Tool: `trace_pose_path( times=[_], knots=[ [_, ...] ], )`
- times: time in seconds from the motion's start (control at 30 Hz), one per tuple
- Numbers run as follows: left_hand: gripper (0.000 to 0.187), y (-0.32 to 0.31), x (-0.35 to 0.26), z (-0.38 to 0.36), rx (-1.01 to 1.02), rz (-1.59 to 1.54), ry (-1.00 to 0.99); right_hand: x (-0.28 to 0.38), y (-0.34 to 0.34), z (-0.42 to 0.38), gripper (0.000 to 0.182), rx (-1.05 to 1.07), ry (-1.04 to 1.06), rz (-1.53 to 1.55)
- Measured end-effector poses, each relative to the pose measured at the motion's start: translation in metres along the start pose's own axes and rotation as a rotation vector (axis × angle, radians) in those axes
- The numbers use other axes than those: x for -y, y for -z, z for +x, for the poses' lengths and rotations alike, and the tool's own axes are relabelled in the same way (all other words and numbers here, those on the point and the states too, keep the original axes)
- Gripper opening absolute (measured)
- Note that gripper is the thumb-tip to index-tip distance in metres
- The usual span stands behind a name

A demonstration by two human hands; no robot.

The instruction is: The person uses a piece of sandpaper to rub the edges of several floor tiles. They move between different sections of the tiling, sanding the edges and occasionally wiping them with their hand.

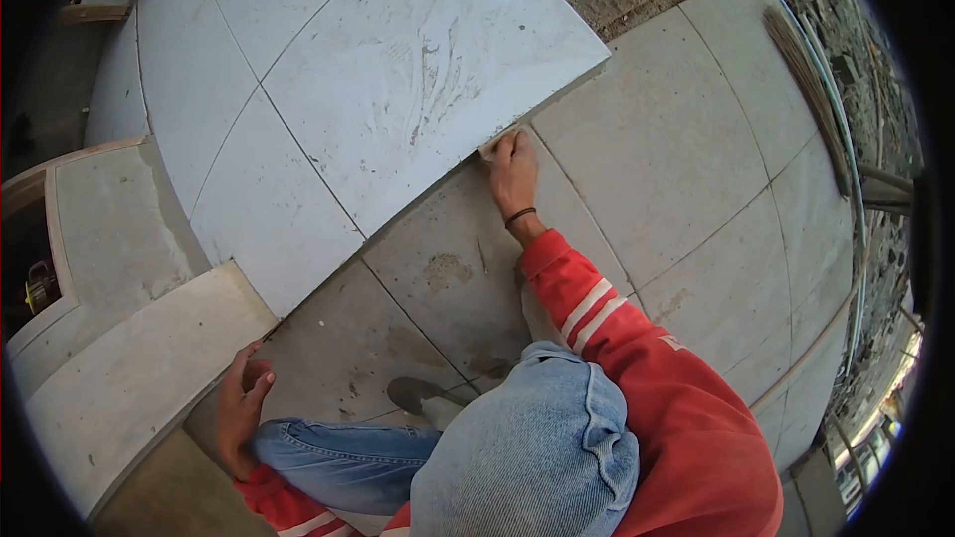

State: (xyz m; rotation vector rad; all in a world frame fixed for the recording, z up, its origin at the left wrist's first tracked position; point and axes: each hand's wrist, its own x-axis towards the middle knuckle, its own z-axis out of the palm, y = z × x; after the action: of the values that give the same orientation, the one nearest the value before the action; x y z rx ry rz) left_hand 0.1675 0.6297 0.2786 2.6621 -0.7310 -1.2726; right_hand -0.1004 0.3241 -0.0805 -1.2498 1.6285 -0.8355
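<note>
My right hand is closed around a small pale pad, a cloth or sponge by its look, partly covered by my fingers. It presses along the front edge of a raised white tile, just above the lower grey tile floor. Pale smears and specks mark that white tile's top. Lower left, my left hand holds nothing, its fingers apart and slightly bent. It is beside the edge of a cream-coloured slab, close to the corner of another white tile.
My knees in jeans are bent over the floor. A bundle of thin sticks lies at the right, next to a pale hose and rubble. At the left is a framed opening with a dark object inside.
</note>
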Motion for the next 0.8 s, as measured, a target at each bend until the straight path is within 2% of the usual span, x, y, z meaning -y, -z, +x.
trace_pose_path(
  times=[0.03, 0.07, 0.13, 0.2, 0.27, 0.3, 0.37, 0.43, 0.47, 0.5, 0.57, 0.6, 0.67, 0.73, 0.77, 0.8],
  knots=[
    [0.056, -0.002, -0.004, 0.001, -0.005, 0.009, -0.026, 0.002, -0.012, -0.032, 0.031, 0.108, 0.008, 0.084],
    [0.056, -0.005, -0.001, 0.003, 0.011, 0.012, -0.028, -0.003, -0.012, -0.073, 0.028, 0.523, 0.055, 0.048],
    [0.058, -0.001, 0.013, 0.0, -0.033, -0.008, -0.044, -0.004, 0.0, -0.072, 0.028, 0.491, 0.133, 0.023],
    [0.058, 0.002, 0.03, -0.005, -0.036, 0.02, -0.014, -0.003, 0.027, -0.027, 0.029, 0.234, -0.106, 0.288],
    [0.059, 0.004, 0.036, -0.012, -0.039, 0.059, 0.013, 0.005, 0.058, 0.032, 0.027, 0.06, -0.218, 0.443],
    [0.059, 0.003, 0.036, -0.013, -0.032, 0.015, 0.023, 0.002, 0.05, 0.045, 0.027, 0.059, -0.218, 0.445],
    [0.059, 0.0, 0.031, -0.013, -0.025, -0.036, 0.03, -0.024, 0.031, 0.058, 0.028, -0.002, -0.08, 0.287],
    [0.059, 0.0, 0.018, -0.008, -0.024, 0.017, 0.01, 0.001, -0.006, -0.007, 0.033, 0.018, -0.042, 0.093],
    [0.059, -0.001, 0.015, -0.008, -0.025, 0.018, 0.009, 0.009, -0.018, -0.044, 0.029, 0.138, -0.074, 0.072],
    [0.059, -0.002, 0.012, -0.006, -0.035, 0.005, -0.015, 0.0, -0.032, -0.076, 0.026, 0.295, 0.051, 0.013],
    [0.06, -0.001, 0.011, -0.004, -0.039, -0.005, -0.05, -0.011, -0.039, -0.11, 0.03, 0.48, 0.178, 0.071],
    [0.059, 0.0, 0.016, -0.007, -0.054, -0.003, -0.052, -0.001, -0.031, -0.099, 0.03, 0.467, 0.182, 0.065],
    [0.059, -0.001, 0.029, -0.01, -0.047, -0.016, -0.08, 0.012, 0.001, -0.056, 0.033, 0.377, -0.092, 0.27],
    [0.058, 0.002, 0.046, -0.018, -0.04, 0.0, 0.024, 0.008, 0.045, 0.019, 0.032, 0.094, -0.145, 0.336],
    [0.058, 0.003, 0.052, -0.019, -0.035, -0.009, 0.009, 0.027, 0.074, 0.052, 0.024, -0.011, -0.169, 0.5],
    [0.058, 0.003, 0.058, -0.021, -0.036, -0.015, 0.021, 0.02, 0.1, 0.095, 0.023, -0.039, -0.216, 0.449]
  ],
)
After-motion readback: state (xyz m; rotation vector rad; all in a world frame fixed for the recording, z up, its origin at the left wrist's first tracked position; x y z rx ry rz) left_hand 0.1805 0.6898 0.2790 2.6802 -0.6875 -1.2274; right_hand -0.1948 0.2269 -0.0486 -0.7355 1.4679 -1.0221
